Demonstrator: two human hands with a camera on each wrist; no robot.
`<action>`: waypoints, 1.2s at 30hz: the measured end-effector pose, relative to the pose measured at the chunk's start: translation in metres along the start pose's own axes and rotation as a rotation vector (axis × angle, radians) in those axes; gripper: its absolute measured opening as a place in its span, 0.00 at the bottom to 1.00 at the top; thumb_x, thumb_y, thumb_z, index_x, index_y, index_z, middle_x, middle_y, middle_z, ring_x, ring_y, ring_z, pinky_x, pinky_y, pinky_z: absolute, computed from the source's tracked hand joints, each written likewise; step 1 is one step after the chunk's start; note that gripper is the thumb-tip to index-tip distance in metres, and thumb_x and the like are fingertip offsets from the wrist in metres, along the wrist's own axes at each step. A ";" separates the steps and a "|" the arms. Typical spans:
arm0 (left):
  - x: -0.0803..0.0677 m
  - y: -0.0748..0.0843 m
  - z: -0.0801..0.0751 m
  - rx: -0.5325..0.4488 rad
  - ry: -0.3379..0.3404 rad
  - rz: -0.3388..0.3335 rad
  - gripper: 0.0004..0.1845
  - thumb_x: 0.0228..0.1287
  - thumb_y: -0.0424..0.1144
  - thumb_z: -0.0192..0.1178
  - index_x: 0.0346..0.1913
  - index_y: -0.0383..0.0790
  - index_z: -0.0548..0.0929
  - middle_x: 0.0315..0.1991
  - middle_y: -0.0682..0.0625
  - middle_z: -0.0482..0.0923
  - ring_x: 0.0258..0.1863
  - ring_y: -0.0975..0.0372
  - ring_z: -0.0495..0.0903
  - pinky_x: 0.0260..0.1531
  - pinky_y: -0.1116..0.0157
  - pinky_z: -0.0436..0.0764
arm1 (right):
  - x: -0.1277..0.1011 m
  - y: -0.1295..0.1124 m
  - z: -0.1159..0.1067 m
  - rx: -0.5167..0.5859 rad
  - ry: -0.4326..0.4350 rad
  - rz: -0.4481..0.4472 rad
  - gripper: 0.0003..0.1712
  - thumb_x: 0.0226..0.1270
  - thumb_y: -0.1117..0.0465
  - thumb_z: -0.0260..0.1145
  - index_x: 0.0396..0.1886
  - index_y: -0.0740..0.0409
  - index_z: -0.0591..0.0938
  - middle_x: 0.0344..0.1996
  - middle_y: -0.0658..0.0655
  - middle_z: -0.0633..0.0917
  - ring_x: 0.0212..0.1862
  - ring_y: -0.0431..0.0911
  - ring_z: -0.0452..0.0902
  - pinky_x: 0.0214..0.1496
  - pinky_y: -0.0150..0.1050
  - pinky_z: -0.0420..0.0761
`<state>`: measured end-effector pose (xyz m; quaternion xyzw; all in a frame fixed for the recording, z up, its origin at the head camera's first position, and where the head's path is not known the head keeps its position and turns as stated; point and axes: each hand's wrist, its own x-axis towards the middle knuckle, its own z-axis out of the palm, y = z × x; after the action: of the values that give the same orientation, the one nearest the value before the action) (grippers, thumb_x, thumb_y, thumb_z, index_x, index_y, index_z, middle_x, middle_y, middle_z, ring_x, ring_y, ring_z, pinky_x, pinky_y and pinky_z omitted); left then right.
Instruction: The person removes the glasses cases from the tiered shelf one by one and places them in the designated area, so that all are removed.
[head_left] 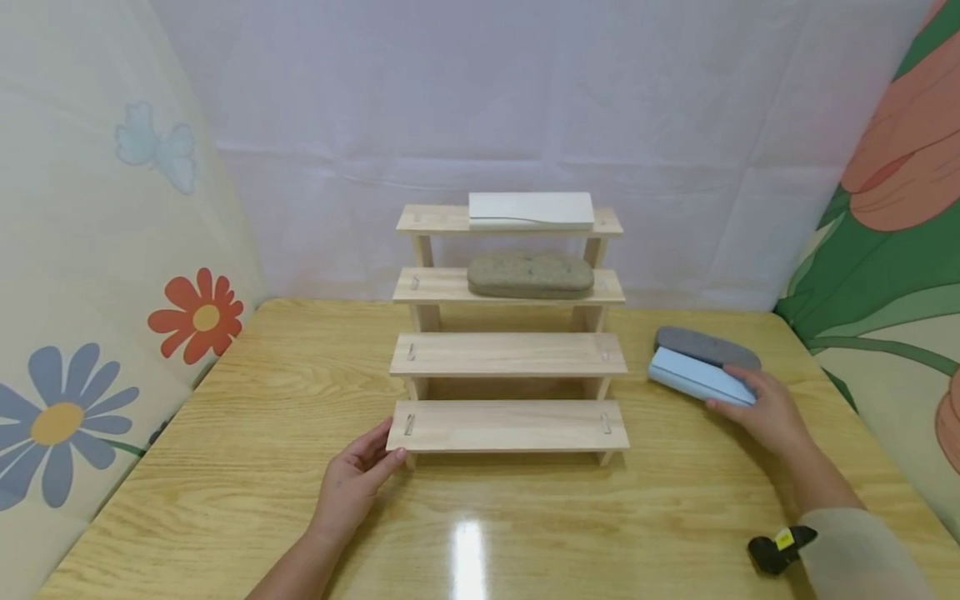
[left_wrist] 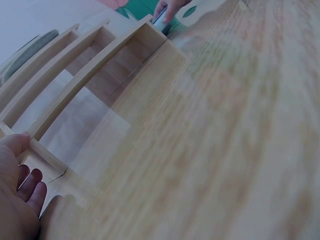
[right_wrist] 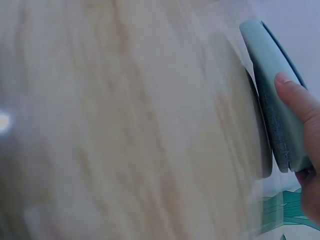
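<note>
Your right grip pinched the light-blue case across one end, just beside the gray case on the bench, while your left grip pinched the wooden stand by its lowest board, probably to steady it.

Printed left: 1 red flower, 1 blue flower, 1 butterfly | white cloth behind wooden table

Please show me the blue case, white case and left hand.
Blue case (head_left: 694, 374), head view: upper face.
White case (head_left: 531, 207), head view: upper face.
Left hand (head_left: 349, 482), head view: back of the hand.
</note>
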<state>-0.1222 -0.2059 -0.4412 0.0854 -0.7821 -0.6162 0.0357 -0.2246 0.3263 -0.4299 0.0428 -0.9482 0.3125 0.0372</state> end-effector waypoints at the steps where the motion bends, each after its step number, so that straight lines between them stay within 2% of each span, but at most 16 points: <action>1: 0.000 0.000 0.000 -0.001 0.000 0.000 0.30 0.65 0.37 0.65 0.68 0.34 0.71 0.66 0.39 0.73 0.45 0.80 0.77 0.45 0.81 0.78 | 0.000 0.000 0.001 -0.003 -0.003 -0.001 0.46 0.62 0.46 0.70 0.70 0.70 0.65 0.67 0.79 0.65 0.66 0.74 0.58 0.64 0.70 0.61; 8: 0.000 0.000 0.000 -0.014 -0.002 -0.005 0.30 0.65 0.36 0.64 0.68 0.33 0.70 0.66 0.39 0.72 0.45 0.80 0.77 0.45 0.81 0.78 | 0.003 0.002 0.004 -0.027 -0.012 0.002 0.46 0.62 0.46 0.71 0.70 0.69 0.65 0.67 0.79 0.64 0.67 0.74 0.57 0.65 0.70 0.60; 19: 0.001 -0.001 0.000 -0.018 -0.005 -0.016 0.30 0.65 0.36 0.65 0.68 0.34 0.70 0.66 0.40 0.72 0.45 0.80 0.77 0.45 0.81 0.78 | 0.004 0.013 0.008 -0.077 0.015 -0.058 0.43 0.60 0.49 0.73 0.67 0.69 0.69 0.64 0.80 0.67 0.64 0.75 0.61 0.64 0.69 0.62; 28: 0.001 -0.002 0.000 -0.010 0.000 -0.022 0.29 0.64 0.35 0.65 0.67 0.34 0.72 0.66 0.41 0.73 0.45 0.79 0.77 0.46 0.80 0.78 | 0.005 0.014 0.009 -0.082 -0.002 -0.047 0.43 0.61 0.48 0.72 0.68 0.70 0.68 0.65 0.81 0.66 0.64 0.76 0.60 0.64 0.69 0.62; 31: 0.000 -0.001 0.000 -0.010 0.000 -0.012 0.29 0.64 0.36 0.65 0.67 0.34 0.71 0.66 0.41 0.73 0.46 0.80 0.77 0.46 0.81 0.78 | 0.002 0.013 0.008 -0.063 -0.002 -0.022 0.45 0.61 0.47 0.72 0.69 0.70 0.66 0.66 0.81 0.64 0.65 0.76 0.58 0.64 0.70 0.61; 36: -0.001 0.001 -0.001 -0.008 -0.002 0.002 0.30 0.65 0.38 0.65 0.68 0.34 0.71 0.66 0.39 0.72 0.46 0.80 0.76 0.46 0.81 0.77 | -0.005 0.014 0.005 -0.014 -0.009 0.082 0.51 0.62 0.43 0.70 0.72 0.70 0.61 0.67 0.82 0.61 0.66 0.76 0.55 0.65 0.70 0.59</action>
<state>-0.1216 -0.2060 -0.4400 0.0839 -0.7798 -0.6194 0.0356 -0.2209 0.3347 -0.4424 0.0052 -0.9515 0.3068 0.0203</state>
